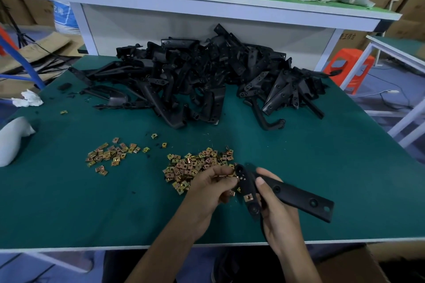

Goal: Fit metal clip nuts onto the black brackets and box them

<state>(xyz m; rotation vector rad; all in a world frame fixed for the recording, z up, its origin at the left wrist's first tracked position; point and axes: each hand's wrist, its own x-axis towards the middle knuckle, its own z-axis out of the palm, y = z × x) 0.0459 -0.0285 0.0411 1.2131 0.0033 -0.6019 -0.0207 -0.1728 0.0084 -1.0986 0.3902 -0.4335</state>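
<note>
Your right grip (276,213) is clasping the bracket (299,197), a fitted nut (248,197) beside its thumb, while your left grip (211,188) is seemingly pinching a loose nut (230,176) against the bracket's tip, next needing a square push on.

Dim, even overhead light, soft shadows; wide-angle bending at the edges; slightly soft, perhaps motion blur.
</note>
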